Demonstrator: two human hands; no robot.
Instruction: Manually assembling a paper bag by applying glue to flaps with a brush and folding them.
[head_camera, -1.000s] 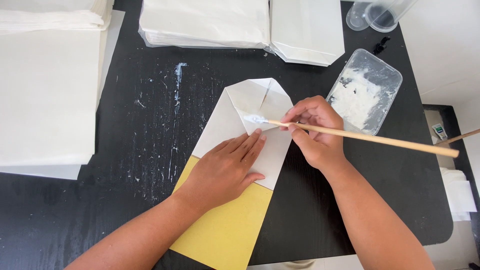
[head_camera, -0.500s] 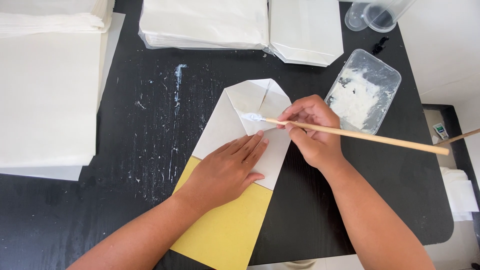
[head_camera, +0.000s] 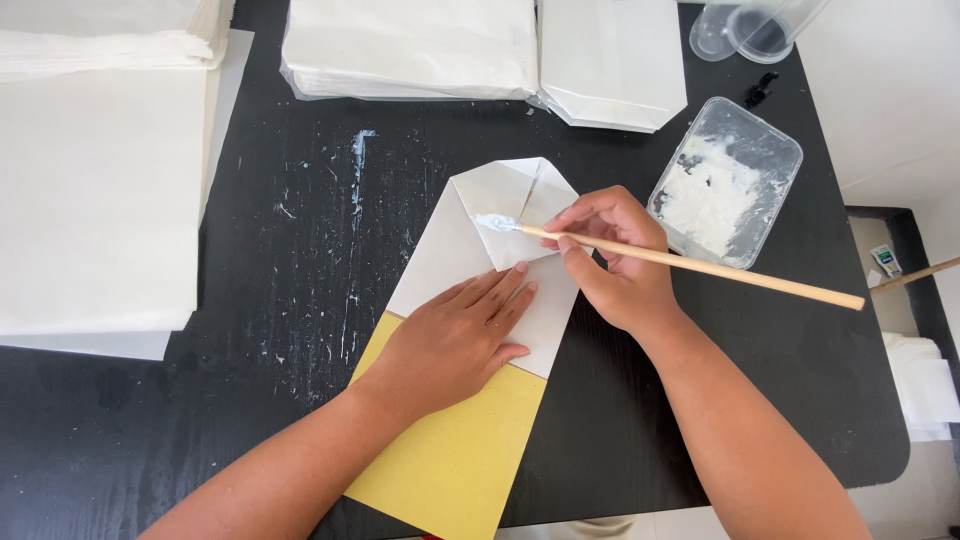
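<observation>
A folded paper bag (head_camera: 470, 300) lies flat near the middle of the black counter (head_camera: 300, 300), slanting from lower left to upper right; its upper part is white and its lower part yellow, and at the top end the white flaps are folded inward into a pointed, diamond-like bottom with a crease down the middle. The left hand (head_camera: 455, 340) rests palm down on the white part, fingers spread and flat, pressing the paper to the counter. The right hand (head_camera: 615, 265) pinches a long wooden-handled brush (head_camera: 690, 263) between thumb and fingers; the white-coated tip of the brush touches the folded flap just above the left fingertips, and the handle runs out to the right past the wrist. Just right of the bag stands one clear rectangular plastic tub (head_camera: 725, 180) smeared with white paste on its floor and walls. At the top right edge one clear round cup (head_camera: 755, 25) is partly in view; its contents cannot be told. Two stacks of white folded bags (head_camera: 410, 45) lie side by side along the far edge, and another pile of white sheets (head_camera: 95, 180) covers the left side of the counter, which is flecked with dried white streaks.
</observation>
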